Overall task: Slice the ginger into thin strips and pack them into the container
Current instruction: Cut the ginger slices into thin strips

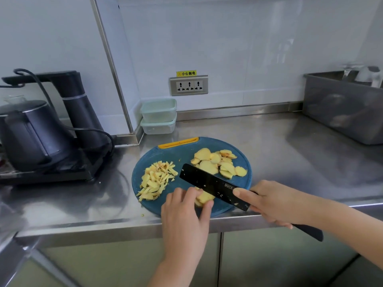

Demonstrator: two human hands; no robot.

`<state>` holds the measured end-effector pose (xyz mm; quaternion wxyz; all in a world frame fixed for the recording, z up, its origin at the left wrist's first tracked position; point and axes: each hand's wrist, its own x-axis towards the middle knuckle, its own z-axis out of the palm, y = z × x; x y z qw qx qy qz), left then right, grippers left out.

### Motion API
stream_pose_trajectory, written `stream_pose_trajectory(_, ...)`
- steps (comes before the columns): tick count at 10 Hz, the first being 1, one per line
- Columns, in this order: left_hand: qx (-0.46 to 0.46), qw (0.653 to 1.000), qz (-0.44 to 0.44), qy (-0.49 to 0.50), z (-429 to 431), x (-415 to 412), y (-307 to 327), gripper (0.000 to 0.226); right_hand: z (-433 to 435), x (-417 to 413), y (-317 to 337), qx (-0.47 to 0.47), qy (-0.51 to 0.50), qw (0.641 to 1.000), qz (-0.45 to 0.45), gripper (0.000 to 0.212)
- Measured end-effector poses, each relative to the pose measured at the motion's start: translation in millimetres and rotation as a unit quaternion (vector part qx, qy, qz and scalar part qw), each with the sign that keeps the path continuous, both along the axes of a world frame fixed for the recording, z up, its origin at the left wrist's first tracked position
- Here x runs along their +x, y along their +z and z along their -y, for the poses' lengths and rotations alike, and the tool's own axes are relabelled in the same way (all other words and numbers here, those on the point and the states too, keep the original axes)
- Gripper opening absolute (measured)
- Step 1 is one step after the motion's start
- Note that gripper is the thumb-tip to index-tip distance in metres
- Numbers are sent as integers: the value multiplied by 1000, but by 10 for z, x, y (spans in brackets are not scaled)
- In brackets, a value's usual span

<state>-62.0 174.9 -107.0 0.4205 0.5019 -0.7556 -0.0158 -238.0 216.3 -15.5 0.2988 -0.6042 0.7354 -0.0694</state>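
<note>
A round blue cutting board (161,160) lies at the counter's front edge. On its left is a pile of thin ginger strips (156,180); at its back right lies a heap of round ginger slices (219,163). My left hand (184,212) pinches a small stack of ginger slices (204,198) at the board's front. My right hand (275,201) grips a black knife (213,186), forefinger lying along the blade, which stands over that stack. Two stacked pale green containers (159,116) sit against the back wall.
A black kettle (31,133) and its water dispenser stand on a tray at the left, cables trailing. A wall socket (189,85) is above the containers. A steel tub (344,106) sits at the far right. Bare steel counter (290,154) stretches right of the board.
</note>
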Motion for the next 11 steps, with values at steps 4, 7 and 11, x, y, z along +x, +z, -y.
stream_pose_trajectory(4,20,999,-34,-36,39,39,8,21,116,124,-58,-27,35,987,-157,62)
stream_pose_trajectory(7,38,997,-51,-43,31,43,52,23,156,388,1,2,40,978,-204,56)
stream_pose_trajectory(11,54,996,-69,-35,-7,9,75,24,112,107,53,104,-60,989,86,54)
